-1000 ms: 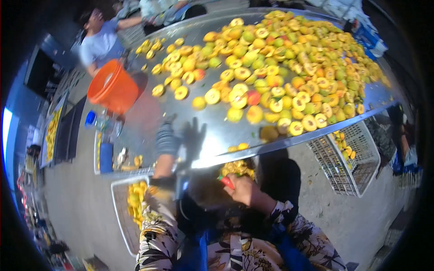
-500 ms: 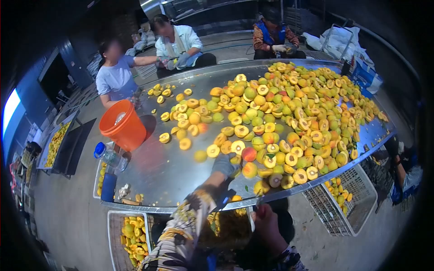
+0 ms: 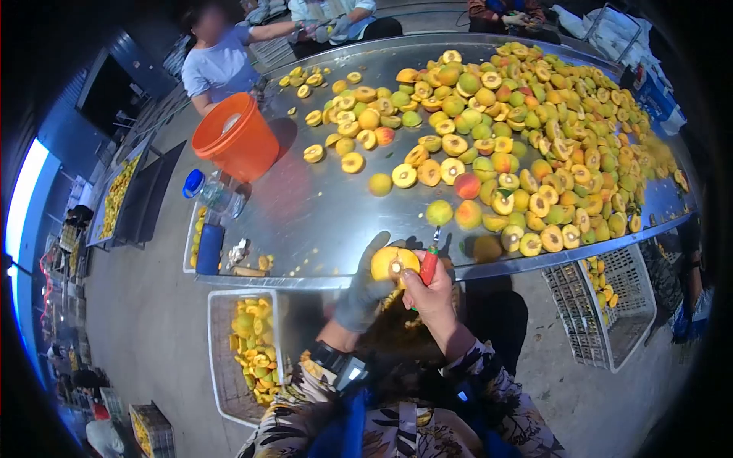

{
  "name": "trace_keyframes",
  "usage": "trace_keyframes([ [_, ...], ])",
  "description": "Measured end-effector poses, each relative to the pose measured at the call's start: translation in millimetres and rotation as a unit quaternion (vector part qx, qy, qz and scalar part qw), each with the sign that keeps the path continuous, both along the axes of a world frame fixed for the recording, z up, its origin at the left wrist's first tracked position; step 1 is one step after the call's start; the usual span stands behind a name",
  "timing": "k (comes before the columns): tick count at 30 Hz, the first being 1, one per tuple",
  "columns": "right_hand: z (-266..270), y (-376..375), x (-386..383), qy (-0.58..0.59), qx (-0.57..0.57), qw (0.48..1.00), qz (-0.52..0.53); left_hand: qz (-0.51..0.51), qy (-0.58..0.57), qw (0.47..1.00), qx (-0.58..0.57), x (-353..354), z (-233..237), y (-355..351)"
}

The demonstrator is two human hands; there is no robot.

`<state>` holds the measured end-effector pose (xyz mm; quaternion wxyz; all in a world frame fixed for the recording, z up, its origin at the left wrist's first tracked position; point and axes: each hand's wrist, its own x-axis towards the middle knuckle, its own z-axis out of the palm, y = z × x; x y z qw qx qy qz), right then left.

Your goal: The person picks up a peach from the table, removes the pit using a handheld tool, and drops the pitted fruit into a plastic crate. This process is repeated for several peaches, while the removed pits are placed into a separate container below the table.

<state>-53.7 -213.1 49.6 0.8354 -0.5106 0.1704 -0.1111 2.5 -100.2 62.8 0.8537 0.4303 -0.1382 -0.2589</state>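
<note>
My left hand [image 3: 360, 296], in a grey glove, is closed around a peach half [image 3: 389, 261] held just over the near edge of the table. The yellow cut face is turned up, a pale spot at its middle. My bare right hand [image 3: 435, 304] grips a small red-handled tool [image 3: 429, 266], its short metal tip pointing up, away from the fruit. The right thumb presses on the cut face. Beyond both hands, many peach halves [image 3: 527, 183] are heaped on the metal table [image 3: 321, 221].
An orange bucket [image 3: 248, 149] and a blue-capped bottle [image 3: 214, 192] stand at the table's left. Crates of fruit sit below the near edge, one at left [image 3: 216, 359], one at right [image 3: 637, 313]. Co-workers [image 3: 217, 69] sit along the far side.
My left hand has come back from the pile with a peach half, meeting my right hand at the near edge. The right hand has risen with its tool. The view has tilted down.
</note>
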Motion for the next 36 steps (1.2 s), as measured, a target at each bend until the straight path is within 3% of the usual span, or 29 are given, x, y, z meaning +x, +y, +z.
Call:
trace_keyframes([
  [2,-26,20,4,0.001,-0.083,0.996,-0.018,0.085,0.139,0.986,-0.029,-3,-2,2],
  [3,-25,24,5,-0.067,-0.358,0.929,-0.065,0.109,0.204,0.971,-0.057,-1,-13,7],
  [5,-4,29,-5,0.000,-0.389,0.921,-0.015,0.174,0.282,0.941,-0.062,0,-13,11],
  [7,5,28,-13,0.086,-0.428,0.897,0.064,0.195,0.249,0.947,-0.052,3,-14,18],
  [15,4,39,-34,0.117,-0.443,0.873,0.164,0.232,0.056,0.967,0.086,-7,-17,25],
  [18,2,43,-36,0.141,-0.450,0.866,0.167,0.244,-0.123,0.946,0.176,-11,-18,22],
  [23,9,50,-41,0.185,-0.410,0.874,0.184,0.223,0.000,0.966,0.127,-21,-14,18],
  [27,-1,49,-43,0.152,-0.416,0.870,0.218,0.205,0.080,0.969,0.111,-15,-15,21],
  [31,0,44,-47,0.146,-0.415,0.855,0.275,-0.023,0.187,0.980,0.058,4,-11,40],
  [34,-9,41,-44,0.151,-0.401,0.849,0.308,-0.053,0.208,0.973,0.089,9,-21,43],
  [36,-19,41,-42,0.148,-0.378,0.860,0.309,-0.001,0.177,0.982,0.067,5,-26,42],
])
